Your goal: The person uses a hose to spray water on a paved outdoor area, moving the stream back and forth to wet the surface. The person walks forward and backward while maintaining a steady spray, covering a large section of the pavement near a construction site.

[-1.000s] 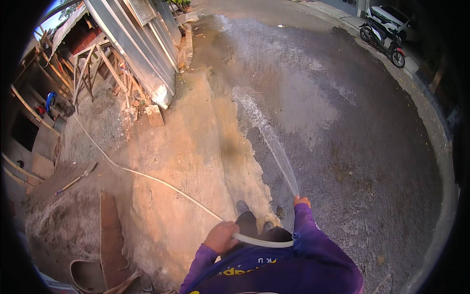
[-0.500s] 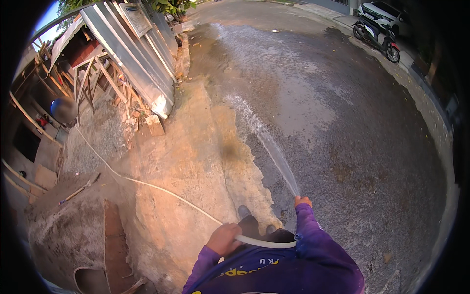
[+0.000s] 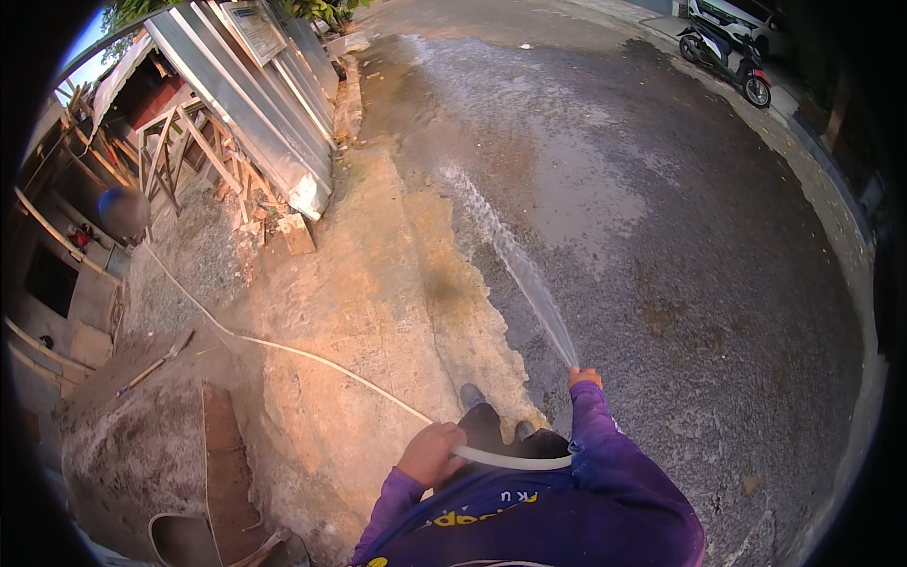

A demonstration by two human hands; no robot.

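A pale hose point(image 3: 515, 460) runs across the front of my body, and my left hand point(image 3: 432, 453) is wrapped round it. From there it trails over the concrete toward the building at the left. My right hand point(image 3: 586, 377), at the end of a purple sleeve, is closed round the hose's outlet end, which the fingers hide. A jet of water point(image 3: 518, 260) shoots from it, away and slightly left, breaking into spray above the wet asphalt point(image 3: 699, 283). My dark shoes stand on the concrete strip point(image 3: 350, 283) below.
Corrugated metal sheeting point(image 3: 241, 94) leans beside wooden frames at the far left. A shovel point(image 3: 156, 364) lies on the ground, with a brown board point(image 3: 222, 454) and a bucket point(image 3: 179, 539) nearer. A parked motorbike point(image 3: 727, 61) and white car point(image 3: 737, 21) stand far right. Someone in a blue helmet point(image 3: 118, 203) is at left.
Both hands keep their hold on the hose and the water still runs. The right hand has risen slightly, and the view has shifted a little.
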